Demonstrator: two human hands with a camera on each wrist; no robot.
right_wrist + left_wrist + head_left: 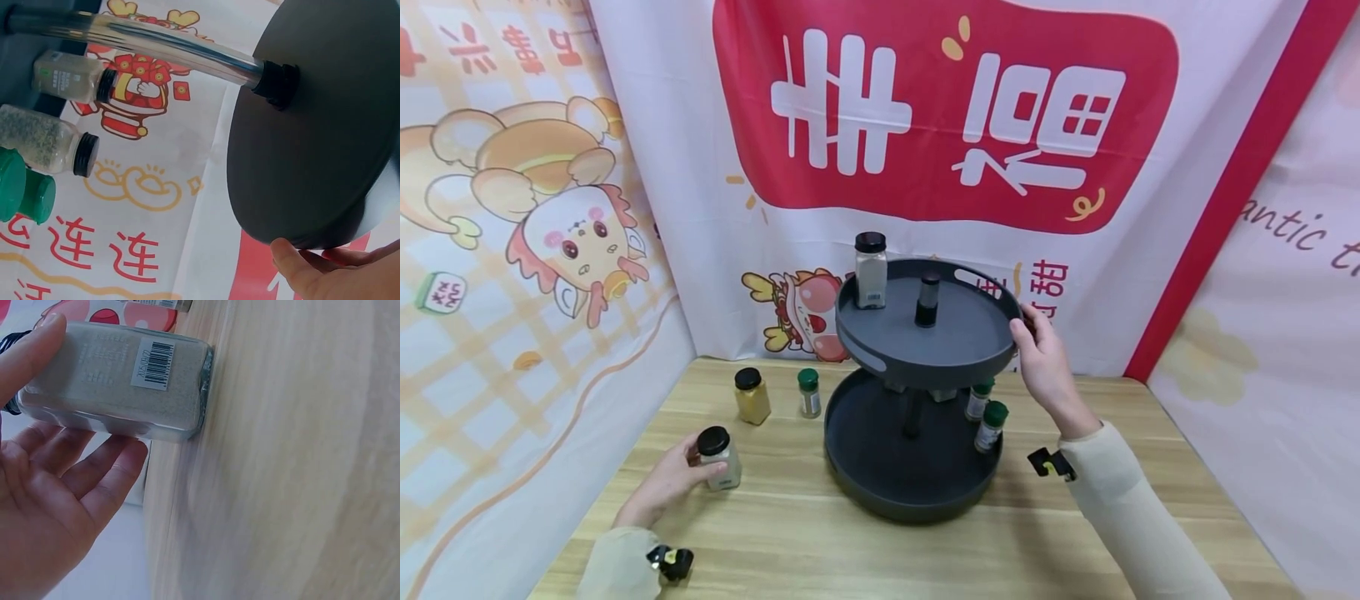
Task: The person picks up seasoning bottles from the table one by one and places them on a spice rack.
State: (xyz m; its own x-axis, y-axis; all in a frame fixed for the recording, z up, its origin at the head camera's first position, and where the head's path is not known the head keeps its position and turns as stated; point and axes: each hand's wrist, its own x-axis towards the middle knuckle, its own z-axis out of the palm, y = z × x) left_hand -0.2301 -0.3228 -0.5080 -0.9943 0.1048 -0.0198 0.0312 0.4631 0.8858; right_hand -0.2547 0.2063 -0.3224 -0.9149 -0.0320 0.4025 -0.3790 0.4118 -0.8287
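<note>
My left hand (672, 482) holds a clear spice jar (721, 468) with a black lid and pale powder inside, thumb on one side and fingers on the other. In the left wrist view the jar (119, 381) shows a barcode label, its base at the wooden tabletop. My right hand (1047, 367) grips the right rim of the upper tier of a dark grey two-tier turntable rack (958, 329), thumb at the near side. The right wrist view shows that tier's underside (300, 150) and the hand (337, 272) at its edge; some fingers are hidden behind it.
A tall black-lidded jar (871, 275) stands on the upper tier. Green-capped jars (991, 427) and black-capped jars (47, 140) stand on the lower tier. A yellow-filled jar (752, 397) and a small green-capped jar (809, 393) are on the table (775, 533). Printed cloths hang around.
</note>
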